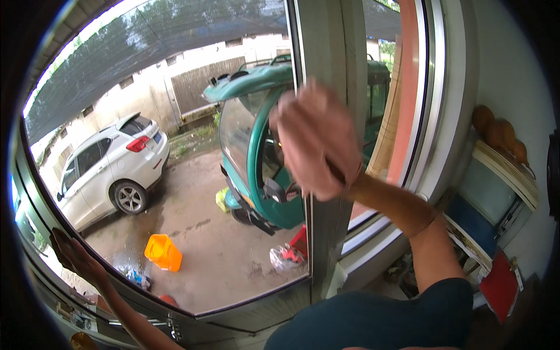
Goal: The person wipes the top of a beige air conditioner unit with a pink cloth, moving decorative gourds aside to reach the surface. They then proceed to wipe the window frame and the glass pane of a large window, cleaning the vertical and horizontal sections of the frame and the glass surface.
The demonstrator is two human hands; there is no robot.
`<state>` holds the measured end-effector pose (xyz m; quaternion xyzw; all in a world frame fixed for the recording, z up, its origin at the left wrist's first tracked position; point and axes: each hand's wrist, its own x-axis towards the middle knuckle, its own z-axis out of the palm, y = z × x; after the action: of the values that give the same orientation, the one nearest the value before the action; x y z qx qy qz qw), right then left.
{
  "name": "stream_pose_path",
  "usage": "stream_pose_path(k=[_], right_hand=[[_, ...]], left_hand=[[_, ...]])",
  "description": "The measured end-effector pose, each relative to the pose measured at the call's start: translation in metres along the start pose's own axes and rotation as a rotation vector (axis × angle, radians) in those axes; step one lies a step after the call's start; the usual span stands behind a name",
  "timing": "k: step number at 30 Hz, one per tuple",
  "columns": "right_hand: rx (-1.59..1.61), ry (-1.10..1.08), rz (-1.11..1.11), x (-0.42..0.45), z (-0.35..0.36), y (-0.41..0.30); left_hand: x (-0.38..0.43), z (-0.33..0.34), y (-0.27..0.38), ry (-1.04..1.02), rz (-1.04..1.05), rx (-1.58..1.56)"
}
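A glass door with a metal frame stands before me. My right hand is raised in front of the upright metal post at the door's right side. It is blurred, with the fingers curled; whether it holds something or touches the post or glass cannot be told. My left hand lies against the door's left frame bar, fingers stretched along it, with no object seen in it. A small latch or set of keys hangs low on the frame near my left forearm.
Beyond the glass are a white car, a green three-wheeled vehicle, an orange bin and a plastic bag. At right, gourds rest on a cabinet, with a red folder-like item below.
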<state>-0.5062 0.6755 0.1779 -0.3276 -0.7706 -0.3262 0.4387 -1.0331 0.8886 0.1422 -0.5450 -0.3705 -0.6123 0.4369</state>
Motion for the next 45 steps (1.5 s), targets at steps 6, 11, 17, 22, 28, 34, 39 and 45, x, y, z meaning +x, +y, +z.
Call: stream_pose_path(k=[6, 11, 17, 22, 28, 34, 39, 45], right_hand=[[0.978, 0.137, 0.591, -0.107, 0.032, 0.029], [0.779, 0.182, 0.458, -0.045, -0.029, 0.107], [0.812, 0.239, 0.499, -0.065, -0.03, 0.124], [0.763, 0.222, 0.841, -0.215, 0.032, 0.056], [0.413, 0.512, 0.836, -0.283, 0.057, -0.06], [0.994, 0.481, 1.007, -0.235, 0.027, -0.037], [0.998, 0.402, 0.931, -0.213, 0.024, -0.005], [0.469, 0.523, 0.577, -0.253, 0.036, -0.009]], left_hand=[[0.006, 0.0, -0.004, 0.025, 0.086, 0.056], [0.008, 0.0, -0.007, 0.061, 0.097, 0.068], [0.004, -0.004, -0.019, 0.039, 0.16, 0.146], [-0.019, -0.006, 0.088, 0.1, 0.1, 0.243], [-0.086, -0.026, 0.298, -0.293, 0.156, -0.351], [-0.091, -0.04, 0.445, -0.35, 0.204, -0.767], [-0.101, -0.033, 0.484, -0.279, 0.303, -0.57], [-0.11, -0.037, 0.485, -0.281, 0.337, -0.476]])
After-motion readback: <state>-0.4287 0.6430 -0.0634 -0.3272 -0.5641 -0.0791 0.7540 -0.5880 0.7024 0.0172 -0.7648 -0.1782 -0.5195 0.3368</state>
